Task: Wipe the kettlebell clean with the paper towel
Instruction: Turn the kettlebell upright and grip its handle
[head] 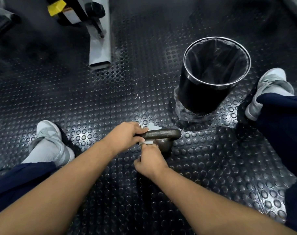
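Note:
A dark iron kettlebell (163, 138) stands on the studded black rubber floor between my feet. My left hand (125, 134) grips the left end of its handle. My right hand (151, 160) pinches a white paper towel (148, 142) against the kettlebell's body just under the handle. Another bit of the white towel shows beyond the handle. The lower part of the kettlebell is hidden behind my right hand.
A black bin (212, 73) with a dark liner stands to the far right of the kettlebell. A grey metal machine leg (100, 48) lies at the back left. My grey shoes (49, 141) (270, 89) sit on either side.

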